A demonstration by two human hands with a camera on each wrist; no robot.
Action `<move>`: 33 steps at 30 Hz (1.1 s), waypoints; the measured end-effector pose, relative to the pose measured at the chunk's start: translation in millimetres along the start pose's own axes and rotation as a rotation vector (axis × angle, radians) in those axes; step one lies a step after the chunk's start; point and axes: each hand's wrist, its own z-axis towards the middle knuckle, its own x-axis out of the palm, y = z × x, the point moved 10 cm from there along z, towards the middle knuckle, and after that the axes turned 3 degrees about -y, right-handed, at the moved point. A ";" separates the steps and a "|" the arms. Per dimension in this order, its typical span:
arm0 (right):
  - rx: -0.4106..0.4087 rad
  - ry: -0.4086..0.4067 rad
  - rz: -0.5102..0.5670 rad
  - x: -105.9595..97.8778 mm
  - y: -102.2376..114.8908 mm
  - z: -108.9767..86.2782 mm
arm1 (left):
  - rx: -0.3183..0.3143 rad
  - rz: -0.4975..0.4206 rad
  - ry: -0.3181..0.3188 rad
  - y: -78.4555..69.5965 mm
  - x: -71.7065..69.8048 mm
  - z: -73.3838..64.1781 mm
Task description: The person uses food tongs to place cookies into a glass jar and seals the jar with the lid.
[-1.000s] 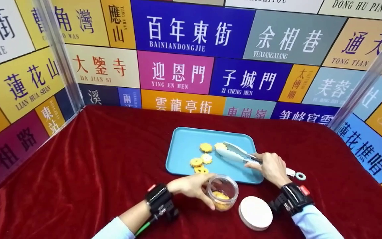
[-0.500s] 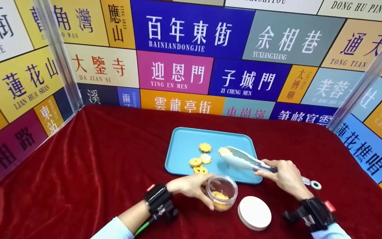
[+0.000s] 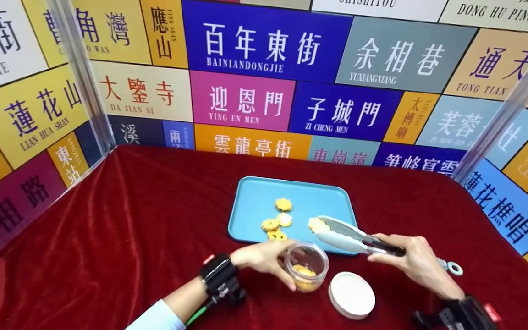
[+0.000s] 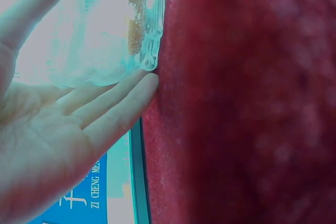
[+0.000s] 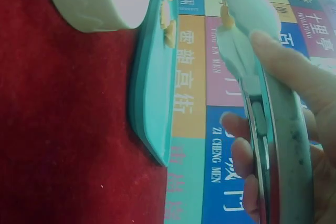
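Observation:
My left hand [image 3: 264, 259] holds a clear jar [image 3: 324, 270] between thumb and fingers, its mouth open and tilted up. Yellow cookies [image 3: 304, 270] lie inside it. My right hand [image 3: 422, 262] grips a pair of tongs [image 3: 344, 240] by the handles, thumb on one arm and fingers on the other in the right wrist view. Between the pale tips of the tongs a flower-edged cookie [image 3: 317, 225] is pinched, raised over the tray's right part. In the left wrist view the fingers [image 4: 118, 106] lie along the jar's side.
A blue tray [image 3: 255, 195] behind the jar carries several cookies [image 3: 283, 205] near its middle and front. To the right of the jar lies a round white lid [image 3: 352, 294]. Red velvet cloth [image 3: 154, 220] covers the table, with sign-printed panels [image 3: 268, 41] beyond.
My right hand has moved right and toward me, lifting the tongs and pinched cookie away from the other cookies. The left hand and jar stay in place.

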 end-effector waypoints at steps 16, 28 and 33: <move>-0.151 0.041 0.115 -20.7 32.6 -14.9 | -0.037 0.018 -0.013 2.3 -0.5 -0.5; -0.261 0.059 0.097 -12.1 42.8 -23.6 | -0.055 0.054 -0.017 5.0 -1.8 -0.2; -0.268 0.046 0.041 -9.9 45.0 -22.5 | -0.053 0.074 -0.026 4.3 -2.7 -0.4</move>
